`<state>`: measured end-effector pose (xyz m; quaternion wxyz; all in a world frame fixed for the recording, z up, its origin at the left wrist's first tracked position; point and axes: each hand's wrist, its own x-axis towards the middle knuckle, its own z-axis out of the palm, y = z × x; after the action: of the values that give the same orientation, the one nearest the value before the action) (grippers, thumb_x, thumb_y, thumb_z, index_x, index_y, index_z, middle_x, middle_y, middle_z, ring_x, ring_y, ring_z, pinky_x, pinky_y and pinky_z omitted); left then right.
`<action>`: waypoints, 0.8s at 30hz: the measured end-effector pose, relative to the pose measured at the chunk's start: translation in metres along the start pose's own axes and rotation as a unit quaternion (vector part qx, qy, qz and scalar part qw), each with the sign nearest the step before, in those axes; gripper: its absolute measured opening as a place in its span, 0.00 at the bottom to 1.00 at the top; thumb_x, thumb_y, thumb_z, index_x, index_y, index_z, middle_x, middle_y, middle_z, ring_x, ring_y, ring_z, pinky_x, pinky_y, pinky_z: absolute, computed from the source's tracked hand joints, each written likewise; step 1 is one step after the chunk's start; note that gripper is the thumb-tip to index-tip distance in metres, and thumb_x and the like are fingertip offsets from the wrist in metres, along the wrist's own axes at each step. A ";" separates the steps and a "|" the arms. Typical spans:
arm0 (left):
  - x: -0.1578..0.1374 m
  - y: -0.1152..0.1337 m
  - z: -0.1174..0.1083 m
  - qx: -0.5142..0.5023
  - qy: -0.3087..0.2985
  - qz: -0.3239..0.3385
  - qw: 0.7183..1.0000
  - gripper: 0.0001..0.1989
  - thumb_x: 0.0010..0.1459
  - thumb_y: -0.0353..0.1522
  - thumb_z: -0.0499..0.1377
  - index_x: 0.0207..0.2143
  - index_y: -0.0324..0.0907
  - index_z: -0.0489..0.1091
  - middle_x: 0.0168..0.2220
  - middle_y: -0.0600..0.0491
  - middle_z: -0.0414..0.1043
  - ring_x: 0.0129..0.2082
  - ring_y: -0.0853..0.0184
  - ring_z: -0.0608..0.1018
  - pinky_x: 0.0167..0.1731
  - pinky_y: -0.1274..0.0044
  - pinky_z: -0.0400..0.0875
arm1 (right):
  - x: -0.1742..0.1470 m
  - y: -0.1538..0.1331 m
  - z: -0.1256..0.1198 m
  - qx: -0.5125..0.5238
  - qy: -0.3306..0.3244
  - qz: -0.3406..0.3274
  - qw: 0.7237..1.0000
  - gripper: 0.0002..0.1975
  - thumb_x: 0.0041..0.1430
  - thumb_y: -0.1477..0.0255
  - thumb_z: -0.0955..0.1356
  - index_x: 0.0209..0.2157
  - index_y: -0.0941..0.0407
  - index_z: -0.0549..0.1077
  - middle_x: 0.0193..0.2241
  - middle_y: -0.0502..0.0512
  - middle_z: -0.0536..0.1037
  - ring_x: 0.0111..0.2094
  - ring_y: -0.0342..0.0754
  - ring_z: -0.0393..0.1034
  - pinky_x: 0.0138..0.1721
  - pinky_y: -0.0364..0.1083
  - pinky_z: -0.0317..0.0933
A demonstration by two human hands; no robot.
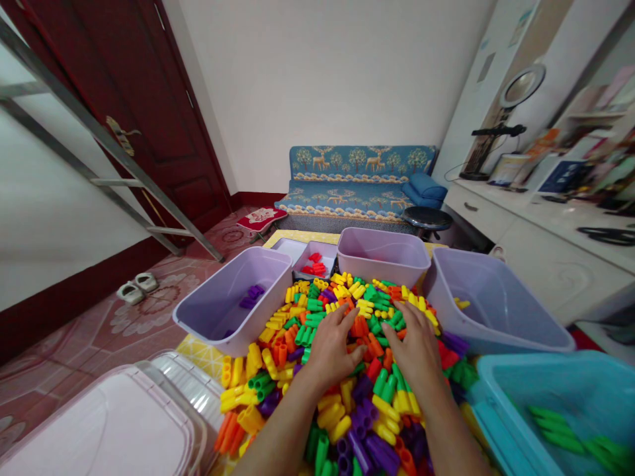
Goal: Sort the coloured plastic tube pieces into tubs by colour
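A large heap of bullet-shaped plastic building blocks [342, 416] in yellow, green, orange, red and purple covers the table. Over its middle is my left hand [331, 344], fingers stretched forward and apart, close to orange blocks [360, 326]. My right hand [415, 340] reaches in beside it with fingers spread, near green blocks [395, 320]. Neither hand visibly grips a block, though contact with the heap beneath the palms is hidden.
Around the heap stand a lilac bin [268, 311] with purple blocks, a small box [330, 249] with red ones, a back lilac bin [384, 264], a right lilac bin [510, 337] with yellow ones and a turquoise bin [546, 367] with green ones. Lids [109, 423] lie front left.
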<state>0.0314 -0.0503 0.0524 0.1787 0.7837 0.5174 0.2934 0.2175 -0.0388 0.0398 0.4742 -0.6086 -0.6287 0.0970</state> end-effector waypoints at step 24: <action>0.003 -0.006 0.004 -0.281 0.103 -0.048 0.953 0.21 0.53 0.27 0.58 0.51 0.42 0.69 0.47 0.49 0.74 0.43 0.63 0.75 0.46 0.71 0.70 | -0.012 -0.036 0.013 0.318 -0.219 0.067 0.920 0.24 0.56 0.69 0.67 0.55 0.51 0.67 0.54 0.55 0.71 0.54 0.51 0.66 0.54 0.51 0.62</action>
<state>0.0306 -0.0451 0.0470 0.3509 0.6414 0.4671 0.4974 0.1818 -0.0521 0.0525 0.4857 -0.4301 -0.6108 0.4539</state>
